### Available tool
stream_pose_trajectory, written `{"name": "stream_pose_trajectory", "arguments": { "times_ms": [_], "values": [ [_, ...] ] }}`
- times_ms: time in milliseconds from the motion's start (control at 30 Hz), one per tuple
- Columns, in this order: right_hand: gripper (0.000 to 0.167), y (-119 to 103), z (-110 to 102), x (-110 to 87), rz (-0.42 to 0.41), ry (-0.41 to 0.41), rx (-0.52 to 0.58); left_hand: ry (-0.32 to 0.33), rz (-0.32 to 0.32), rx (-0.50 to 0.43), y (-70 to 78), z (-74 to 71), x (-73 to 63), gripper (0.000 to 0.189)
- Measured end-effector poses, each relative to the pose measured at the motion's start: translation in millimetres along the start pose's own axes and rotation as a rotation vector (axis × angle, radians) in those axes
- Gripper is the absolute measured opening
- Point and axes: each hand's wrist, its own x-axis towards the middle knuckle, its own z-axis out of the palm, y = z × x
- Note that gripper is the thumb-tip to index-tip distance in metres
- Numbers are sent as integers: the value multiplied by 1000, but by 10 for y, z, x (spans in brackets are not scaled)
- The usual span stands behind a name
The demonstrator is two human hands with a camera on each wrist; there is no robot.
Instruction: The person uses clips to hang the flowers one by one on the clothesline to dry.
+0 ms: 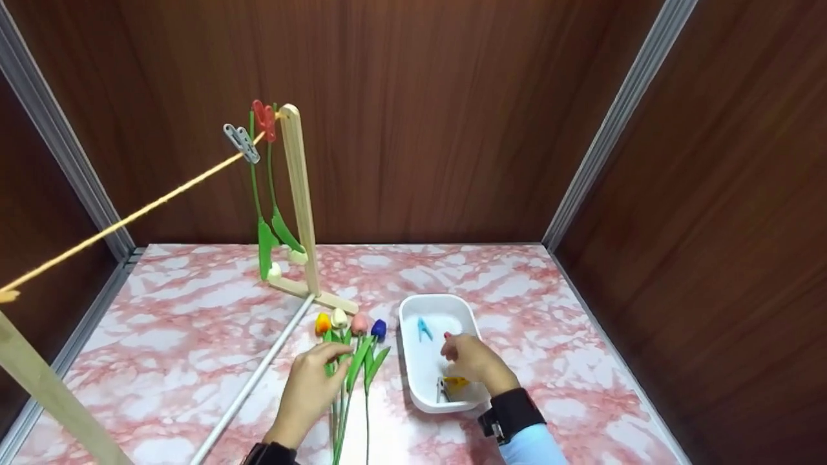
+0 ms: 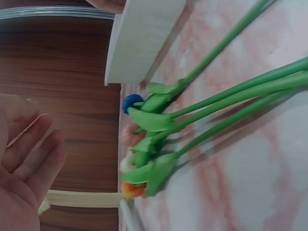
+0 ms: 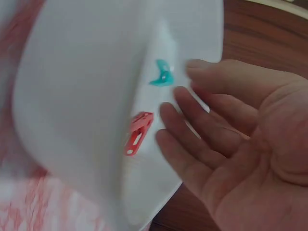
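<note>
Hanging head-down from the cord [image 1: 174,192] are two pale tulips [image 1: 265,248], one clipped by a grey peg [image 1: 242,143], the other, closer to the wooden post [image 1: 300,200], by a red peg [image 1: 269,124]. That part looks done, roughly a third of the flowers by my count. Four more lie unclipped on the table [image 1: 536,349], heads side by side near the foot of the post: an orange tulip [image 1: 322,324], a white tulip [image 1: 339,318], a pink tulip [image 1: 360,324] and a blue tulip [image 1: 379,330].

The left hand [image 1: 311,381] is over their leaves and stems, fingers loosely bent with a gap to the thumb, holding nothing; the left wrist view shows it apart from the flowers. The right hand [image 1: 477,360] is over the white tray [image 1: 420,365], fingers spread and gently curved, with nothing in its grasp. Unused pegs lie in the tray: a light-blue peg [image 1: 424,329], a second red peg [image 3: 139,134], a yellow peg [image 1: 457,382] and a greyish piece [image 1: 442,390] too small to name surely. If that is a peg, there seems to be one for each tulip left
</note>
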Motion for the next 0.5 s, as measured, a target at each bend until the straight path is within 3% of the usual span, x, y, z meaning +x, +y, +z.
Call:
{"name": "stream_pose_trajectory", "arguments": {
  "times_ms": [167, 500],
  "values": [
    [38, -37, 62, -69, 30, -65, -155, -13, -24, -17, -46, 44, -104, 20],
    [20, -57, 184, -27, 116, -83, -311, -101, -108, -107, -112, 99, -243, 16]
  ]
}}
